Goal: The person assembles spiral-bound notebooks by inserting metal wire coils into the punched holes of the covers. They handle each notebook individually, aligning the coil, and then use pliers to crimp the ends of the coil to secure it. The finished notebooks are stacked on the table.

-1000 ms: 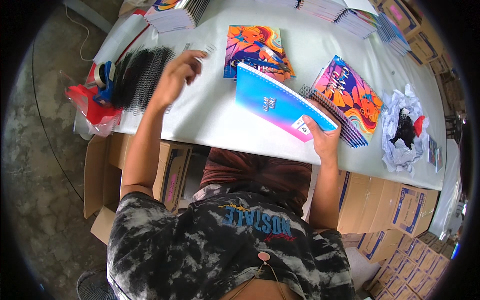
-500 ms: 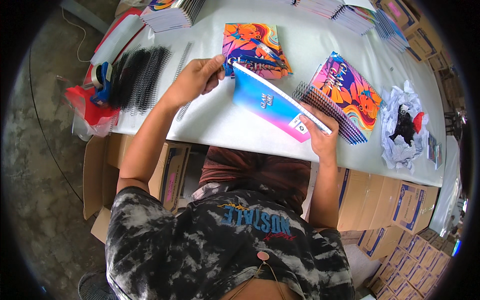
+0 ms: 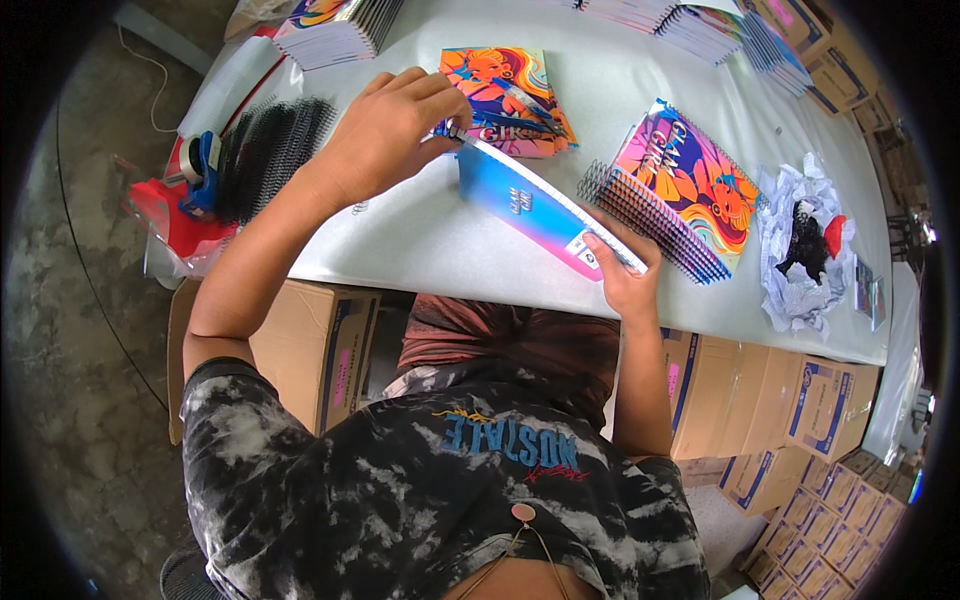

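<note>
1. Blue-to-pink card covers the notebook (image 3: 522,207), which I hold tilted above the table (image 3: 420,245), its long white edge uppermost.
2. Handling, estimated: light; cover fairly stiff, likely to bow if pressed from both ends. Surface looks glossy, so perhaps slippery. Page edges could crease or tear under a hard pull.
3. Best hold, my judgement: flat pinch near the pink end, thumb on the cover, fingers behind, leaving most of the white edge free.
4. Right hand (image 3: 628,266): clamped on the notebook at its near right end, thumb over the cover; fingers partly hidden behind.
5. Left hand (image 3: 395,130): fingers bent and bunched at the far left end. Tips hidden; I cannot tell whether they grip anything.
6. Nearby: coils (image 3: 272,150) left of my left forearm; stack (image 3: 690,185) right of the notebook.
</note>
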